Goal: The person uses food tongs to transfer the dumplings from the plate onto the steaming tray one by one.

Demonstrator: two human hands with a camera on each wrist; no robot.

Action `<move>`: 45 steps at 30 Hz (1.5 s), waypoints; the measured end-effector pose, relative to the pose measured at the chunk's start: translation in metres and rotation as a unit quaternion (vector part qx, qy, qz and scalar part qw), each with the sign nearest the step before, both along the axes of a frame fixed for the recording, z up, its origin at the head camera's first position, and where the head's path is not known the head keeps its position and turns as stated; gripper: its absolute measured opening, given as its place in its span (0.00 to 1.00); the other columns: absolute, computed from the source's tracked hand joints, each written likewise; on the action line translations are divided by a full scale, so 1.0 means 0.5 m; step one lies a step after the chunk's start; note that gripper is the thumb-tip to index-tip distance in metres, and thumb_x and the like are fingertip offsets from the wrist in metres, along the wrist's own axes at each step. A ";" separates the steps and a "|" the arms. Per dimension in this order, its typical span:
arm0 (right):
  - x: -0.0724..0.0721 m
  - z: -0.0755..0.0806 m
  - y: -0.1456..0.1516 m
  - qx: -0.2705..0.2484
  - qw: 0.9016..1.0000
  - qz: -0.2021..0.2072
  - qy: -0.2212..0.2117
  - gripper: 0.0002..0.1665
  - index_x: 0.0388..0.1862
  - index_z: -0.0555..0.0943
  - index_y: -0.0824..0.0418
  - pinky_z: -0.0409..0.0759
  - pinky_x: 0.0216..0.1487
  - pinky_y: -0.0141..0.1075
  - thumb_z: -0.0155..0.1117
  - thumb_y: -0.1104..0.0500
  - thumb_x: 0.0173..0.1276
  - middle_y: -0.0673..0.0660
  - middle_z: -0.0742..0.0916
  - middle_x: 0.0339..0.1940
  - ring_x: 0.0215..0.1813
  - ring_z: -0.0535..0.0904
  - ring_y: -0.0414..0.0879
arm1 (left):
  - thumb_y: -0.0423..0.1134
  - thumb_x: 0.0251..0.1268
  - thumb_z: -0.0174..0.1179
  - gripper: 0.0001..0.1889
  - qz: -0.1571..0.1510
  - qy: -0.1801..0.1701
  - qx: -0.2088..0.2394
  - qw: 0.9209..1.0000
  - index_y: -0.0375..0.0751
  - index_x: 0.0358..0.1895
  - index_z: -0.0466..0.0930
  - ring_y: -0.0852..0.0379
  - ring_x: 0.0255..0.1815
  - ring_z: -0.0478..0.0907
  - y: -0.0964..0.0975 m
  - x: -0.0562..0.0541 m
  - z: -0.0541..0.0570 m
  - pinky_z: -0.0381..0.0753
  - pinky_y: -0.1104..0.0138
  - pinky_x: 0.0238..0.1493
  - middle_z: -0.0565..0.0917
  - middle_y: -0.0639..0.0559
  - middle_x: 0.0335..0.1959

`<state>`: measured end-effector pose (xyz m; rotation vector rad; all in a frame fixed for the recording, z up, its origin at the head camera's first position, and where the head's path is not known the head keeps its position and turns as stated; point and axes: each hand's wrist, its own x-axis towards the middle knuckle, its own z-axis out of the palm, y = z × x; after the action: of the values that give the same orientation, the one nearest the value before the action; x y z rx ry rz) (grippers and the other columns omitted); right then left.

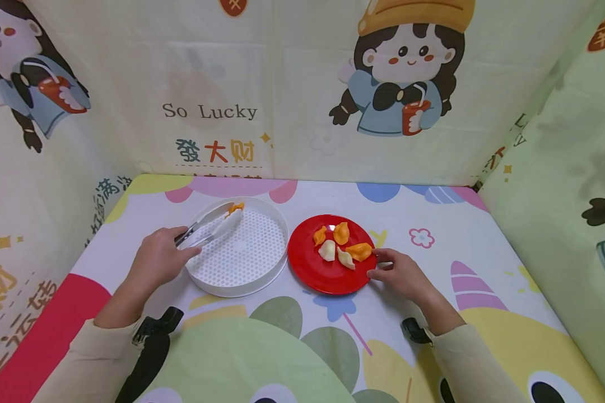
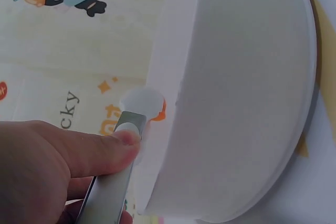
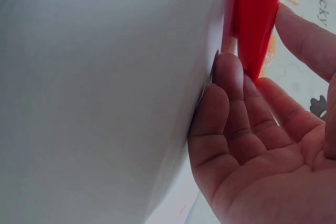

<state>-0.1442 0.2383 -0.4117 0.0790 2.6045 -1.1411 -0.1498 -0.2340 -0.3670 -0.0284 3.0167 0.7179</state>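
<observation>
My left hand (image 1: 156,257) grips metal tongs (image 2: 107,195) with white tips. Between those tips is an orange dumpling (image 1: 235,207), above the far part of a round white steamer tray (image 1: 242,254) with a perforated base. To its right lies a red plate (image 1: 307,274) bearing three orange dumplings (image 1: 341,233) and two pale dumplings (image 1: 327,250). My right hand (image 1: 400,275) holds the plate by its right rim. In the right wrist view, the thumb (image 3: 302,38) touches one side of the rim and the fingers lie along the other.
A printed cloth (image 1: 327,347) with colourful cartoon shapes covers the table. Decorated curtains (image 1: 302,89) rise behind it and on both sides. Black straps (image 1: 151,347) are worn at both wrists.
</observation>
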 end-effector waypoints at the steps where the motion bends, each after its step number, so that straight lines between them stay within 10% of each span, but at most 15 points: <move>1: 0.000 0.000 0.000 0.000 1.000 -0.001 -0.001 0.42 0.72 0.69 0.65 0.85 0.46 0.44 0.74 0.54 0.62 0.67 0.77 0.64 0.60 0.75 0.62 | 0.44 0.64 0.67 0.36 0.001 -0.002 -0.001 1.000 0.21 0.67 0.67 0.27 0.59 0.69 -0.001 -0.001 -0.001 0.74 0.40 0.54 0.72 0.21 0.60; 29: 0.002 -0.004 0.000 -0.006 1.000 0.003 0.000 0.42 0.72 0.69 0.65 0.85 0.47 0.43 0.74 0.53 0.62 0.66 0.77 0.64 0.60 0.75 0.61 | 0.41 0.62 0.68 0.36 0.019 -0.011 -0.032 0.999 0.17 0.66 0.66 0.34 0.47 0.71 0.003 -0.018 -0.012 0.78 0.49 0.43 0.74 0.22 0.54; 45: -0.003 -0.002 0.004 -0.007 1.000 0.003 -0.003 0.43 0.73 0.68 0.64 0.85 0.47 0.44 0.74 0.53 0.62 0.66 0.77 0.65 0.61 0.75 0.61 | 0.45 0.61 0.69 0.39 -0.015 0.011 -0.021 1.000 0.21 0.68 0.66 0.31 0.53 0.71 0.051 0.010 0.038 0.79 0.44 0.48 0.72 0.24 0.58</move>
<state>-0.1457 0.2402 -0.4126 0.0729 2.5892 -1.1541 -0.1446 -0.2085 -0.3482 0.0253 3.0468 0.6554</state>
